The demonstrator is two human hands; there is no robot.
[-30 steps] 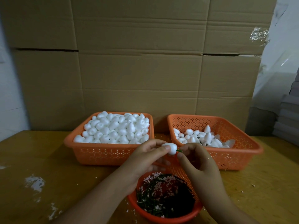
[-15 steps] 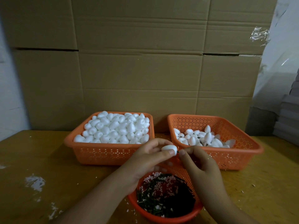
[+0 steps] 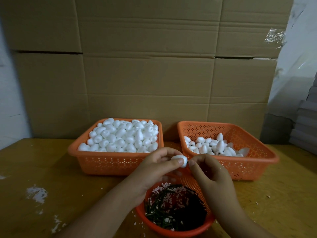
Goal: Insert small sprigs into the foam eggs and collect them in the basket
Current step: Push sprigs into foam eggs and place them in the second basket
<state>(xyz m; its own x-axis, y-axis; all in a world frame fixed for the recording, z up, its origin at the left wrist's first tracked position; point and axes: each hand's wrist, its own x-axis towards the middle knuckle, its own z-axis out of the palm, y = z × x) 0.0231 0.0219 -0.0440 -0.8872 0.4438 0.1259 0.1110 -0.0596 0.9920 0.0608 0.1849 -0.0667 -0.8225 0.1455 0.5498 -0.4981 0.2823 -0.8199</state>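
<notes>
Stacked brown cardboard cartons [image 3: 147,66] back our yellow wooden tabletop [image 3: 42,169]. Our left hand [image 3: 154,170] pinches a white foam egg [image 3: 179,160] between thumb and fingers, above the round orange bowl of green sprigs [image 3: 175,210]. Our right hand [image 3: 209,170] is closed on a small sprig, mostly hidden, at the egg's blunt end. We should push straight along the axis, steadying the egg, then drop it into the right orange perforated basket [image 3: 248,165]; the left orange basket [image 3: 103,162] holds blanks.
</notes>
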